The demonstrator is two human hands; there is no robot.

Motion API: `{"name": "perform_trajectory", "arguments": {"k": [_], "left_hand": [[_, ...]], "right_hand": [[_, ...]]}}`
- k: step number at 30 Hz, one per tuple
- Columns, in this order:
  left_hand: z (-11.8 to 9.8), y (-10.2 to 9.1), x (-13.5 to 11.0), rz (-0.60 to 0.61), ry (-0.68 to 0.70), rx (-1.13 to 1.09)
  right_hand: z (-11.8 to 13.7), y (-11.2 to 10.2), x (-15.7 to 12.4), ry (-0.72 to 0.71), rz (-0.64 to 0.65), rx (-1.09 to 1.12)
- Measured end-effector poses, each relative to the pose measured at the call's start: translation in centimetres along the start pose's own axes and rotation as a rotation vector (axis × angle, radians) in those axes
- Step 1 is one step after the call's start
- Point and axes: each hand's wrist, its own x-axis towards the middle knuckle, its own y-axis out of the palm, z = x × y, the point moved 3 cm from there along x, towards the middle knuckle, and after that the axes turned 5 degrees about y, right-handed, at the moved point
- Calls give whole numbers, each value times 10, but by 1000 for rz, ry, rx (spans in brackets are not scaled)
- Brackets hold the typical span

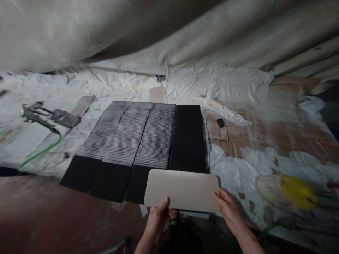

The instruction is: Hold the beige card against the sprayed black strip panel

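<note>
A beige rectangular panel with rounded corners (182,188) is held between my two hands, over the near edge of the worktop. My left hand (157,217) grips its lower edge, thumb on top. My right hand (229,208) pinches its right end, with the thumb on the face and fingers behind. Beyond it lie several black strips side by side; the left ones (116,134) are coated with whitish ridged streaks over most of their length. The rightmost strip (188,137) is plain black. The panel hides part of the strips' near ends.
A spray gun (53,114) with a green hose (42,151) lies at left on white plastic sheeting (26,141). A pale container with a yellow piece (299,192) stands at right. A small black object (220,122) sits right of the strips. A fabric curtain (159,31) hangs behind.
</note>
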Motion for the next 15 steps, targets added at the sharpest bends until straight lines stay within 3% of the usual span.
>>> {"name": "perform_trajectory", "arguments": {"k": [8,15], "left_hand": [[-2,4,-2,-10,33,21],[-8,9,-7,-51,-28,-11]], "right_hand": [[15,13,-9,-46,-19,-45],[21,18,-14,-46,6,-5]]}}
